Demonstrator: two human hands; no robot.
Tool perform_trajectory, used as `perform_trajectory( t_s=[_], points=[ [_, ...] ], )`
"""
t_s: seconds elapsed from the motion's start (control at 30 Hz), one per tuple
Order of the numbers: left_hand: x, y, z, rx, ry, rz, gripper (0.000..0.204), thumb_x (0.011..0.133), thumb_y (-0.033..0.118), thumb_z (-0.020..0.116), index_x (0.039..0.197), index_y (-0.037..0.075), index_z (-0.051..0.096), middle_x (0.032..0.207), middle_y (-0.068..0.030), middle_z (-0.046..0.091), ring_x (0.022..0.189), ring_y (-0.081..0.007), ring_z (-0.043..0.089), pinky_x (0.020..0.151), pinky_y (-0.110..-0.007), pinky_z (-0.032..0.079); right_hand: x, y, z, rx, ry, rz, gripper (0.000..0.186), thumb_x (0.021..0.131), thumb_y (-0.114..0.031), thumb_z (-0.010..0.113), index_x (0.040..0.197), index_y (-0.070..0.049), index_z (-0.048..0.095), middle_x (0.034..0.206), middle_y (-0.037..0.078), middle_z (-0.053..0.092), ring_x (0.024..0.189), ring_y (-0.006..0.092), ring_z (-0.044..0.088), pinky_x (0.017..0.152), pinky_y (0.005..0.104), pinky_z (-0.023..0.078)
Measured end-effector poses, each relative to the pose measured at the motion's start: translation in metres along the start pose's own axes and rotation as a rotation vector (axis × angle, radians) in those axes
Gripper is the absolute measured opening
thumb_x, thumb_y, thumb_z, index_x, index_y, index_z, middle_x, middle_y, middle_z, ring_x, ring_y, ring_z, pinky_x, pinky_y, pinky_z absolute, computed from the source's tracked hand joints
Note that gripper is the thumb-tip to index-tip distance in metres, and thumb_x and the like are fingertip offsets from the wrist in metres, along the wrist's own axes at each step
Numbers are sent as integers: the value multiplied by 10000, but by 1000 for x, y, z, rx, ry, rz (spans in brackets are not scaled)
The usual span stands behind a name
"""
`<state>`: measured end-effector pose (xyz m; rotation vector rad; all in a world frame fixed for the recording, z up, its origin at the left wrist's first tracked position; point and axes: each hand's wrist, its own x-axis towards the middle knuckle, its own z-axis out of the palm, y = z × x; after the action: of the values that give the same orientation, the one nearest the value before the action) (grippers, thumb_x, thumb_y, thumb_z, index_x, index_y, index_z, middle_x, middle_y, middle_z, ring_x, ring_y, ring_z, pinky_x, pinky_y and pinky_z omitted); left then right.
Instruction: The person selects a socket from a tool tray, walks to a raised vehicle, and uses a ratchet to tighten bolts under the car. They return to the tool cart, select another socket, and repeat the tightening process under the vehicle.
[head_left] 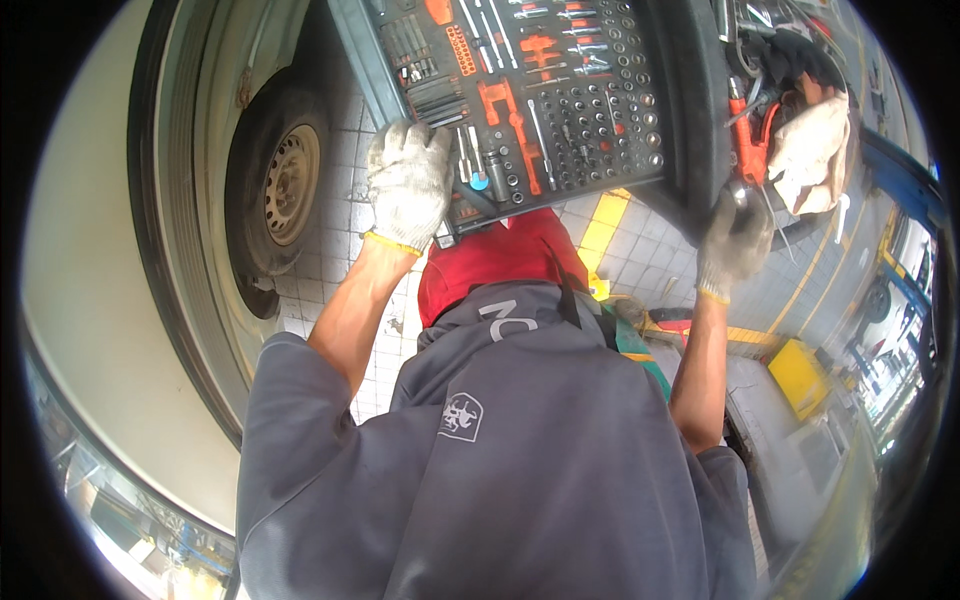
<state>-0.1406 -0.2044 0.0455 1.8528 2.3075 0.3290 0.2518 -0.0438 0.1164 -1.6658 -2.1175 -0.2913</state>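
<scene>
My left hand [408, 185], in a whitish knit glove, grips the front left corner of a tool drawer [380, 85]. The drawer holds rows of sockets [585, 135], screwdriver-like tools [545, 150] and bright orange inserts [520, 130]. My right hand [735, 235], in a greyer glove, has its fingers curled at the cart's right corner, just below a red-handled tool [750, 140]; what exactly it holds is hidden. Beside that tool lie a crumpled beige cloth [810, 150] and dark cloth or gloves [795, 65].
A pale vehicle body [90, 260] with a wheel [280, 185] stands close on my left. The tiled floor [640, 240] has yellow lines. At the right are a yellow box [797, 380] and blue metal framework [905, 185]; my red trousers [470, 260] show below the drawer.
</scene>
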Motion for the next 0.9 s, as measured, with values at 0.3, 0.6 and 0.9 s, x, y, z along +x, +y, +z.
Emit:
perform_trajectory(
  t_s=[0.3, 0.6, 0.9],
  points=[
    [37, -3, 27, -31, -65, 33, 340, 920, 278, 755, 1245, 202, 822, 1136, -108, 753, 1215, -347, 659, 1162, -541, 438, 3, 0, -1, 14, 15, -13, 307, 908, -259, 889, 1136, -75, 797, 1045, 118, 788, 952, 314, 752, 896, 451, 586],
    [46, 4, 36, 89, -195, -10, 370, 963, 324, 697, 1287, 188, 812, 1227, -134, 744, 1242, -382, 644, 1183, -551, 419, 3, 1, 0, 25, 51, -15, 304, 865, -242, 914, 1114, -106, 805, 1029, 96, 791, 941, 312, 757, 885, 443, 585],
    [78, 1, 37, 224, -434, -9, 337, 982, 273, 611, 1240, 149, 789, 1318, -134, 746, 1287, -353, 669, 1092, -532, 500, 6, 1, -3, 29, 88, -19, 296, 859, -269, 907, 1112, -142, 820, 999, 70, 791, 898, 287, 758, 855, 424, 575]
  ],
)
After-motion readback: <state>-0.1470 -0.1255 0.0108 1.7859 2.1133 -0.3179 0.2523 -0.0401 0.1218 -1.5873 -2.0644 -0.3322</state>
